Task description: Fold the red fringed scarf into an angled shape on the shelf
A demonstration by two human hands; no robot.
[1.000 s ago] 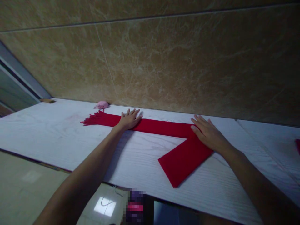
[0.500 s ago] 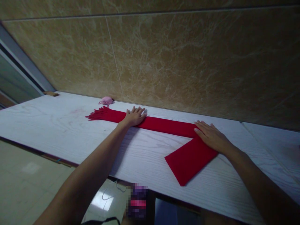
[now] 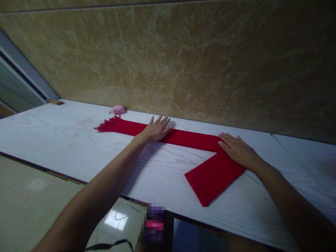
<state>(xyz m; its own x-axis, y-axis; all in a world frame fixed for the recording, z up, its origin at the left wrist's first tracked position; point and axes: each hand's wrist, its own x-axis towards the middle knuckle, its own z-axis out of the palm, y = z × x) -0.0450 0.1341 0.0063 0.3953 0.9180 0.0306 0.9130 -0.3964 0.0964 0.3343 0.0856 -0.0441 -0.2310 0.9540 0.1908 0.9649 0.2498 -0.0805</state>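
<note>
A long red scarf (image 3: 191, 140) lies on the white wood-grain table (image 3: 65, 143), running along the wall. Its fringed end (image 3: 107, 125) points left and its right part is folded back toward me as a wide red flap (image 3: 212, 176). My left hand (image 3: 156, 129) rests flat on the scarf's strip, fingers spread, open. At the fold's corner my right hand (image 3: 237, 149) presses flat on the cloth, fingers stretched out, open.
A small pink object (image 3: 117, 109) sits against the brown marble wall (image 3: 183, 59) behind the fringe. A small wooden block (image 3: 54, 102) lies at the table's far left corner. The table's near edge (image 3: 78, 180) drops to a tiled floor.
My left hand has slid to the right along the scarf, nearer my right hand. The right hand stays on the fold.
</note>
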